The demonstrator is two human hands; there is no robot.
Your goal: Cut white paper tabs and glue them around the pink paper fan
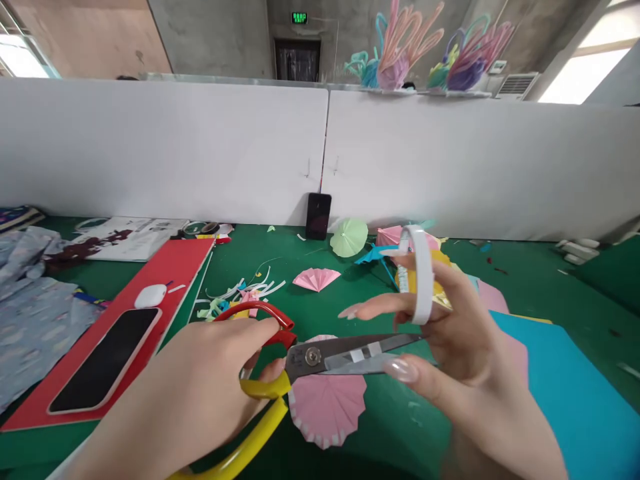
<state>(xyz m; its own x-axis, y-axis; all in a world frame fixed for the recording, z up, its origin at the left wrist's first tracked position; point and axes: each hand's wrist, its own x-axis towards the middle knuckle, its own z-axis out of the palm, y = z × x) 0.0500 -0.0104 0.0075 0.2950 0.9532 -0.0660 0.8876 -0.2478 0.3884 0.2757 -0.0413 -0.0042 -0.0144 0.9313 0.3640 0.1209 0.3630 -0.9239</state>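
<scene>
My left hand is wrapped round a pair of scissors with one red and one yellow handle. Its blades are nearly closed and point right; small clear and whitish strips, like tape, lie along them. My right hand carries a narrow white tape roll hooked on its fingers, with the thumb at the blade tips. Whether the thumb pinches a strip there, I cannot make out. Beneath the scissors lies a round pleated pink paper piece with pale bits along its edge, partly hidden by the blades.
A pink paper fan, a green pleated disc and paper scraps lie beyond my hands. Blue paper sheets are at right. A phone rests on a red folder; another phone leans on the white partition.
</scene>
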